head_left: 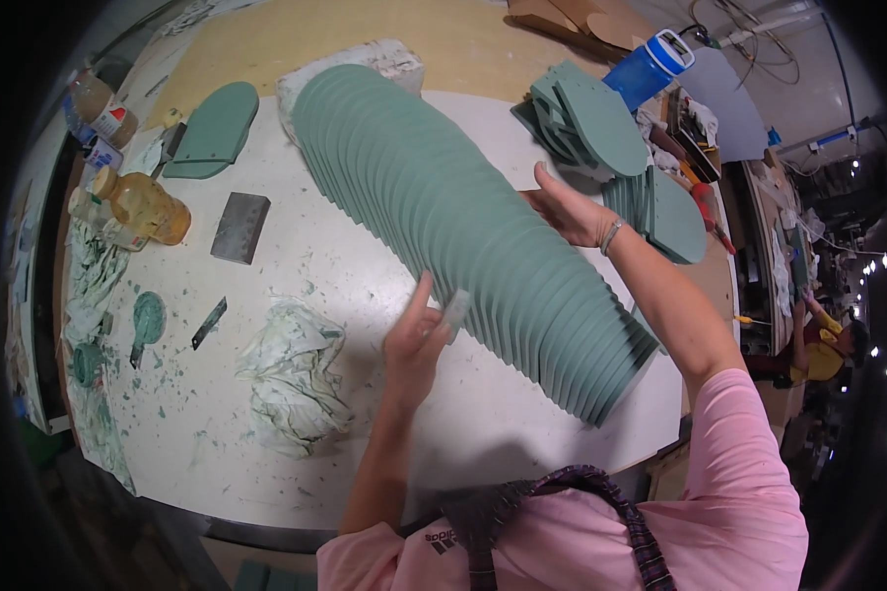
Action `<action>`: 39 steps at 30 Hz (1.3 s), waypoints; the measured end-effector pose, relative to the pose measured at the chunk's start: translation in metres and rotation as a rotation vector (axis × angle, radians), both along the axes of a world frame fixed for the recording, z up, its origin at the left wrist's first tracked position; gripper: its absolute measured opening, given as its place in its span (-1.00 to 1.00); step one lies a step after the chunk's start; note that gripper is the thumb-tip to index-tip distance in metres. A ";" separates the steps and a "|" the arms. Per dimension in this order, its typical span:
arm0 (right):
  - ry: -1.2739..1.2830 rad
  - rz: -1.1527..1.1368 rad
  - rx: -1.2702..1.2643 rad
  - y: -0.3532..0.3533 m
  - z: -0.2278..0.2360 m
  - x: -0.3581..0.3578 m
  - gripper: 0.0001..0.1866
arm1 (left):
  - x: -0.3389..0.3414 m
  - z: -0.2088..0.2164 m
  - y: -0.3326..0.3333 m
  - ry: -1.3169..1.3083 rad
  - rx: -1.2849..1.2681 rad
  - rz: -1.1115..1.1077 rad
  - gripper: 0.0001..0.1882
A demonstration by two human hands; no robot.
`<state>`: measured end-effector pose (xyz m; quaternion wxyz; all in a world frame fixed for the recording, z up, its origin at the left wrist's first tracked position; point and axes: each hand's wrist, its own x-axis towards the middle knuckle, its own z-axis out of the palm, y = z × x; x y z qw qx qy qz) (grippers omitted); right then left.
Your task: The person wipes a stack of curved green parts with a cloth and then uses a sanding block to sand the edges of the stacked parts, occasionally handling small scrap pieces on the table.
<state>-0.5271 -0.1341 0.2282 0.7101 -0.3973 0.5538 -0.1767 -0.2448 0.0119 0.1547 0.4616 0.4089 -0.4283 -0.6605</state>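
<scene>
A long fanned row of overlapping green round-ended sheets (463, 227) runs diagonally across the white worktable (384, 492). Its far end leans on a whitish, worn block (394, 61). At the near left side of the row is my left hand (416, 340), index finger pointing up along the edges. A small pale translucent flat piece (456, 313) is pinched in it; its kind is unclear. On the right side my right hand (574, 214) lies against the row, thumb raised and fingers stretched, partly hidden behind the sheets.
More green sheets (596, 123) stand in stacks at the right, by a blue bottle (650, 69). To the left lie a dark grey block (239, 227), a crumpled stained cloth (296, 374), a blade (209, 323) and a jar of amber liquid (148, 207). Another person (826, 345) works far right.
</scene>
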 end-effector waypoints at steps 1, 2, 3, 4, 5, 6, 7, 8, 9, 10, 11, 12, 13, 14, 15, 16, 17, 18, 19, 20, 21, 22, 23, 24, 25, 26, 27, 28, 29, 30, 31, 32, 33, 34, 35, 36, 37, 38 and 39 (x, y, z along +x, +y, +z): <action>-0.015 0.010 0.007 0.000 -0.002 -0.002 0.06 | 0.001 -0.001 0.000 0.000 -0.001 0.004 -0.30; -0.033 0.023 0.016 0.000 -0.003 0.000 0.05 | 0.003 -0.003 0.000 -0.003 -0.003 0.005 -0.30; -0.037 0.032 0.017 0.000 -0.003 0.002 0.05 | 0.005 -0.003 0.000 -0.005 -0.005 0.008 -0.31; -0.067 0.010 0.046 0.000 -0.002 0.004 0.06 | 0.008 -0.003 0.001 -0.008 -0.003 0.018 -0.31; -0.093 -0.019 0.077 0.001 -0.002 0.005 0.08 | 0.009 0.000 0.001 -0.033 0.006 0.018 -0.30; -0.092 -0.014 0.081 0.000 -0.004 0.006 0.08 | 0.011 0.002 0.002 -0.058 0.017 0.020 -0.30; -0.094 -0.042 0.117 -0.003 -0.007 0.006 0.10 | 0.011 0.003 0.003 -0.056 0.022 0.024 -0.30; -0.097 -0.068 0.151 -0.006 -0.009 0.008 0.13 | 0.012 0.005 0.003 -0.107 0.024 0.011 -0.29; -0.095 -0.062 0.154 -0.010 -0.012 0.009 0.13 | 0.012 0.006 0.003 -0.158 0.026 -0.003 -0.28; -0.074 -0.083 0.158 -0.014 -0.016 0.010 0.12 | 0.014 0.006 0.003 -0.155 0.030 0.002 -0.28; -0.052 -0.106 0.161 -0.019 -0.020 0.008 0.13 | 0.015 0.005 0.001 -0.121 0.012 0.005 -0.28; -0.044 -0.096 0.156 -0.027 -0.025 0.008 0.13 | 0.017 0.007 0.000 -0.084 -0.013 0.017 -0.27; -0.024 -0.112 0.124 -0.036 -0.032 0.007 0.12 | 0.018 0.008 -0.004 -0.075 -0.017 0.027 -0.27; -0.014 -0.127 0.099 -0.039 -0.033 0.015 0.11 | 0.018 0.007 -0.009 -0.054 0.041 0.020 -0.26; -0.013 -0.117 0.102 -0.041 -0.032 0.019 0.11 | 0.018 0.005 -0.012 -0.031 0.099 0.012 -0.24; -0.029 -0.098 0.129 -0.040 -0.029 0.022 0.14 | 0.019 0.001 -0.012 -0.030 0.101 0.021 -0.24; -0.044 -0.082 0.154 -0.039 -0.024 0.026 0.18 | 0.018 -0.004 -0.013 -0.014 0.100 0.009 -0.23; -0.041 -0.077 0.155 -0.039 -0.024 0.026 0.18 | 0.017 -0.008 -0.014 0.002 0.099 -0.004 -0.21; -0.022 -0.078 0.150 -0.039 -0.026 0.025 0.18 | 0.018 -0.011 -0.014 0.004 0.100 0.001 -0.21; -0.004 -0.083 0.145 -0.039 -0.026 0.024 0.18 | 0.017 -0.013 -0.014 0.013 0.101 -0.009 -0.21; -0.003 -0.082 0.145 -0.040 -0.027 0.023 0.18 | 0.017 -0.014 -0.014 0.020 0.102 -0.019 -0.21; 0.003 -0.074 0.142 -0.042 -0.027 0.023 0.18 | 0.017 -0.014 -0.015 0.020 0.103 -0.018 -0.21; 0.010 -0.070 0.139 -0.041 -0.027 0.021 0.18 | 0.017 -0.014 -0.016 -0.002 0.087 -0.020 -0.20; 0.010 -0.073 0.138 -0.042 -0.029 0.019 0.18 | 0.017 -0.014 -0.016 -0.025 0.070 -0.022 -0.20; 0.000 -0.076 0.141 -0.043 -0.033 0.016 0.17 | 0.018 -0.013 -0.017 -0.025 0.069 -0.025 -0.20; -0.013 -0.076 0.143 -0.045 -0.035 0.016 0.16 | 0.019 -0.013 -0.018 -0.076 0.060 -0.032 -0.19; -0.015 -0.076 0.140 -0.047 -0.035 0.015 0.16 | 0.021 -0.011 -0.020 -0.128 0.050 -0.038 -0.19; -0.011 -0.123 0.114 -0.049 -0.035 0.016 0.12 | 0.024 -0.008 -0.022 -0.129 0.045 -0.037 -0.19; -0.008 -0.170 0.091 -0.050 -0.033 0.020 0.08 | 0.027 -0.001 -0.023 -0.154 0.039 -0.026 -0.18; -0.008 -0.169 0.090 -0.052 -0.029 0.024 0.08 | 0.030 0.002 -0.024 -0.178 0.032 -0.015 -0.18; -0.131 -0.138 0.099 -0.056 -0.025 0.028 0.08 | 0.032 0.003 -0.028 -0.178 0.031 -0.013 -0.18; -0.253 -0.105 0.107 -0.059 -0.020 0.033 0.09 | 0.034 0.004 -0.032 -0.123 0.038 0.012 -0.18; -0.252 -0.101 0.105 -0.061 -0.020 0.037 0.09 | 0.036 0.005 -0.035 -0.067 0.045 0.036 -0.18; -0.185 -0.112 0.093 -0.064 -0.021 0.039 0.09 | 0.035 0.000 -0.037 -0.003 0.066 0.035 -0.19; -0.121 -0.121 0.080 -0.068 -0.022 0.042 0.09 | 0.035 -0.003 -0.038 -0.003 0.062 0.042 -0.19; -0.121 -0.114 0.076 -0.070 -0.024 0.043 0.09 | 0.036 -0.005 -0.039 0.026 0.069 0.025 -0.19; -0.109 -0.147 0.101 -0.071 -0.026 0.043 0.08 | 0.036 -0.007 -0.039 0.056 0.077 0.008 -0.19; -0.095 -0.183 0.127 -0.071 -0.027 0.042 0.08 | 0.035 -0.008 -0.038 0.058 0.074 0.012 -0.19; -0.094 -0.179 0.124 -0.071 -0.028 0.041 0.08 | 0.034 -0.009 -0.037 0.087 0.079 0.005 -0.20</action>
